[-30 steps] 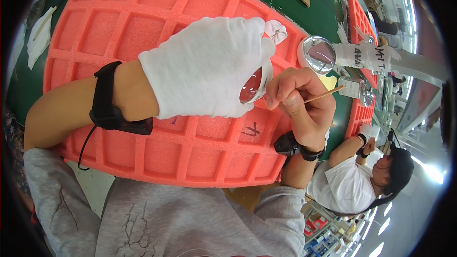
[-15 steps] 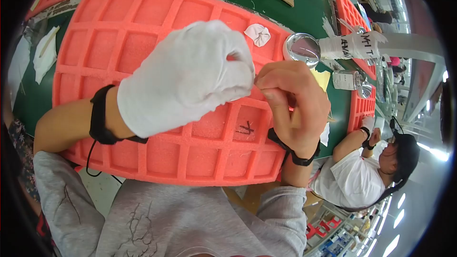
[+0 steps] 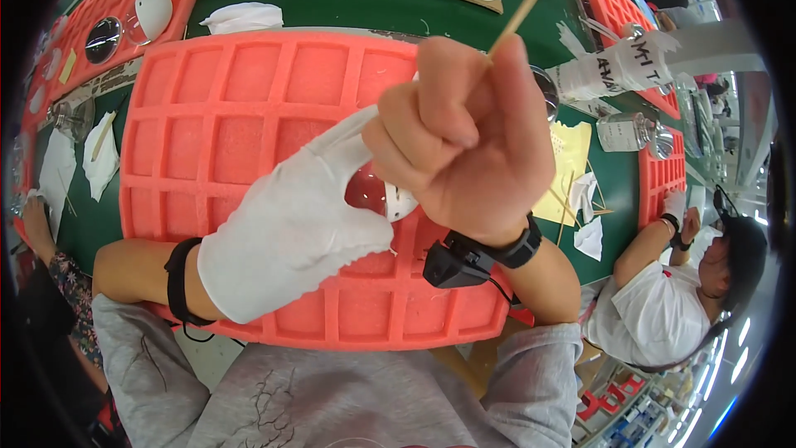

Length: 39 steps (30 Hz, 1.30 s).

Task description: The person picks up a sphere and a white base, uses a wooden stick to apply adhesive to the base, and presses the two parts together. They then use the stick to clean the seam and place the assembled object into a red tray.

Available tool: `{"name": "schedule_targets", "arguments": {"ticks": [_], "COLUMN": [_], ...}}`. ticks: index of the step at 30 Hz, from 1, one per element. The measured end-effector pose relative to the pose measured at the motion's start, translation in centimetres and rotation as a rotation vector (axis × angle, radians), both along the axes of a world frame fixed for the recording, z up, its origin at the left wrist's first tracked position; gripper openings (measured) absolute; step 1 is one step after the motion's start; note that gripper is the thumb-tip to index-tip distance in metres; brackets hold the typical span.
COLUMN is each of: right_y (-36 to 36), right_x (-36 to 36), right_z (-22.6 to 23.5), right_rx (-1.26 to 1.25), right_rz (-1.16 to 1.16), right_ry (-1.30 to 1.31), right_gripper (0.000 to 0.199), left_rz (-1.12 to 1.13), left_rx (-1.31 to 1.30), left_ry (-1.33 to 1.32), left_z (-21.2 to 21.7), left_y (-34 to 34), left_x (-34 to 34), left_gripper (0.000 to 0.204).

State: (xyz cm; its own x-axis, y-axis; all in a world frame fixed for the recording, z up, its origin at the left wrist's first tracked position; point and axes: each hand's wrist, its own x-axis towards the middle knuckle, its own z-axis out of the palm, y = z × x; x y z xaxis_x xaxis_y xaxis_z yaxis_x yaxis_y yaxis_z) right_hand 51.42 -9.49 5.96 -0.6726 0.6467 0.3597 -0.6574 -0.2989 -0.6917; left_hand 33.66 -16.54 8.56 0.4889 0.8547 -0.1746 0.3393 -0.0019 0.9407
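Two hands working over orange tray [image 3: 249, 116]: gloved left hand [image 3: 290, 232] gripping small round glossy part [image 3: 377, 191] above tray's middle; bare right hand [image 3: 460, 141] fisting around thin stick [image 3: 516, 18], pressing against the part.

The left hand [image 3: 290, 228], in a white glove, lies over the near middle of an orange foam tray [image 3: 249, 133] and cups a small round glassy piece [image 3: 371, 191]. The bare right hand [image 3: 464, 145] is raised close above it, closed around a thin wooden stick [image 3: 516, 18] that points up and to the far right. A black wrist strap [image 3: 497, 250] circles that wrist. To the right, another person in a white shirt [image 3: 663, 315] sits at the green table [image 3: 348, 12].
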Motion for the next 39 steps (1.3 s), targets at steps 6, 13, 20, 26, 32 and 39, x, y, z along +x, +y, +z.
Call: {"name": "schedule_targets", "arguments": {"ticks": [6, 13, 20, 26, 32, 39], "right_y": [0.1, -0.1, -1.4, -1.2, -1.0, 0.3], "right_x": [-0.1, 0.0, -0.1, -0.8, -0.9, -0.4], "right_z": [0.0, 0.1, -0.8, -0.4, -0.2, -0.6], "right_rx": [0.03, 0.004, 0.15, 0.219, 0.317, 0.413], "right_rz": [-0.022, -0.044, -0.233, -0.256, -0.295, -0.196], "right_ry": [0.045, -0.008, -0.059, -0.155, -0.271, -0.363], "right_gripper": [0.061, 0.066, 0.036, 0.035, 0.034, 0.029], "left_rz": [-0.127, -0.156, -0.142, -0.082, -0.033, -0.069], "left_rx": [0.295, 0.393, 0.37, 0.216, 0.076, 0.007], "left_ry": [-0.054, -0.104, -0.095, -0.121, -0.139, -0.165], "left_z": [-2.2, -2.4, -2.0, -2.1, -1.9, -1.8], "left_y": [0.6, 1.0, 0.7, 0.1, -0.6, -0.4], "left_x": [-0.6, -0.6, -0.5, -0.2, 0.2, 0.0], "left_gripper": [0.022, 0.023, 0.021, 0.015, 0.012, 0.013]}}
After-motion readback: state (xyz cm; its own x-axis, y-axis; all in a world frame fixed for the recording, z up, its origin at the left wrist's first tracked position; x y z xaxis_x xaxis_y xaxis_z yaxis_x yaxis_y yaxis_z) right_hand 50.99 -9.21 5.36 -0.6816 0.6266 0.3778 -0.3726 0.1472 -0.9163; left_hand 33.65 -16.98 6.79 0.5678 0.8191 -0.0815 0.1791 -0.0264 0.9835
